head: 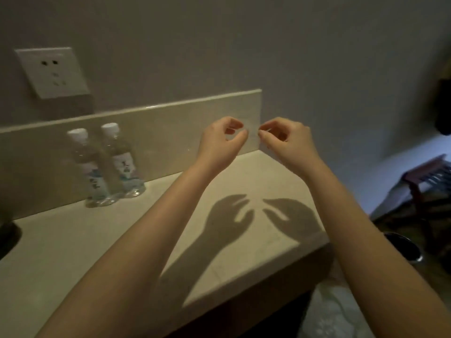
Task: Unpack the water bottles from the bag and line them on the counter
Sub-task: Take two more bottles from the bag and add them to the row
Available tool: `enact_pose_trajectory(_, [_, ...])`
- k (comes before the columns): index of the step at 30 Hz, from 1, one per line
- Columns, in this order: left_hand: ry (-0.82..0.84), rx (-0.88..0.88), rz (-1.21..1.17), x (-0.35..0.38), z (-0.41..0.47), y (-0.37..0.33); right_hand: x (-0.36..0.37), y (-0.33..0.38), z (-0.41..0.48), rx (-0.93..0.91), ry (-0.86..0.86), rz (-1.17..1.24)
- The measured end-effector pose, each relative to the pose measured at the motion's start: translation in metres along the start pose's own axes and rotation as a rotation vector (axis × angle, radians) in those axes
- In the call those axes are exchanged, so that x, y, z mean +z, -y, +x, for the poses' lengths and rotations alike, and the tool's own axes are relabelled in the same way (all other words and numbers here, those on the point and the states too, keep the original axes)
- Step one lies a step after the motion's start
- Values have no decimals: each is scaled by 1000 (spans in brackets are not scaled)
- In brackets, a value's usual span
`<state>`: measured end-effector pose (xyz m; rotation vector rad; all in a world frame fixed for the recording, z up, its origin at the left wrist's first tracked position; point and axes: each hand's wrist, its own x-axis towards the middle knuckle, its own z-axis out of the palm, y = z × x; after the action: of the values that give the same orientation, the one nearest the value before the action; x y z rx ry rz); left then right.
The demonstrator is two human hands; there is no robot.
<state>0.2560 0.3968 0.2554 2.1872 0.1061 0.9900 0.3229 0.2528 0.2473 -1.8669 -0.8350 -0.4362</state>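
Two clear water bottles with white caps stand side by side on the pale counter (102,242), against its backsplash at the left: one nearer (88,168), one just right of it (122,159). My left hand (219,142) and my right hand (289,140) hover above the counter's right end, well right of the bottles. Their fingertips almost meet. On both hands the fingers are loosely curled with a gap to the thumb, and I see nothing held in either. Something whitish and crumpled (336,313), perhaps the bag, lies below the counter's edge at the bottom right.
A white wall socket (52,71) sits above the backsplash at the left. A dark basin edge (7,237) shows at the far left. Right of the counter's end stand a dark round bin (405,247) and a wooden rack (429,176).
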Motion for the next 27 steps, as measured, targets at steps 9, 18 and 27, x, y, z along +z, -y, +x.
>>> enact_pose_trajectory(9, [303,83,-139,272,-59,-141,-236,-176,-99,294,-249,-133])
enact_pose_trajectory(18, [639,38,-210,526,-104,-194,-387,-358,-175,661,-300,-263])
enact_pose_trajectory(27, [1083,-148,-159,762,-192,-243,-537,-519,-290,1039,-43,-334])
